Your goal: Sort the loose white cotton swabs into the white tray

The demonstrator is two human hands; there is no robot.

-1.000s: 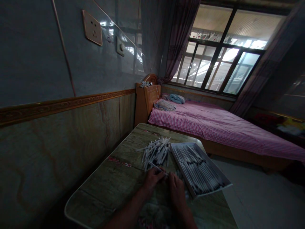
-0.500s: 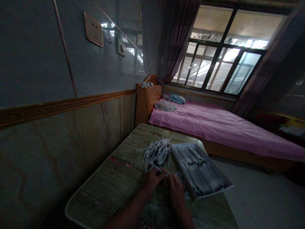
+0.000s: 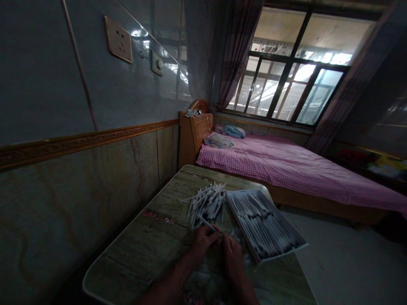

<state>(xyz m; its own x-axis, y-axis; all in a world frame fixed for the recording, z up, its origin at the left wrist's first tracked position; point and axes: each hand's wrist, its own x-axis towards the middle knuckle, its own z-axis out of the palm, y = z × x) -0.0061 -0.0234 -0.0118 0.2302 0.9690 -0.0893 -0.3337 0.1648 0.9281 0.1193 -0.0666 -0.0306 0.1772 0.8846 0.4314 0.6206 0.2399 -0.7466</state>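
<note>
My left hand is closed around a thin white stick, which slants up and left out of its fingers. Close beside it, my right hand has its thumb and fingers pinched together near the stick's lower end. Whatever lies between those fingertips is too small and dark to make out. Just beyond both hands is a loose pile of similar white sticks, some with dark ends. To the right, a shallow white tray carries rows of such sticks with dark tips.
Everything lies on a small wood-patterned table with rounded corners. A tiled wall runs along the left. Behind the table stands a bed with a pink checked cover, below a window. Small clear scraps seem to lie between hands and tray.
The whole view has shifted slightly, so things sit a little further left. Both hands keep nearly the same pose, with the stick still in the left one.
</note>
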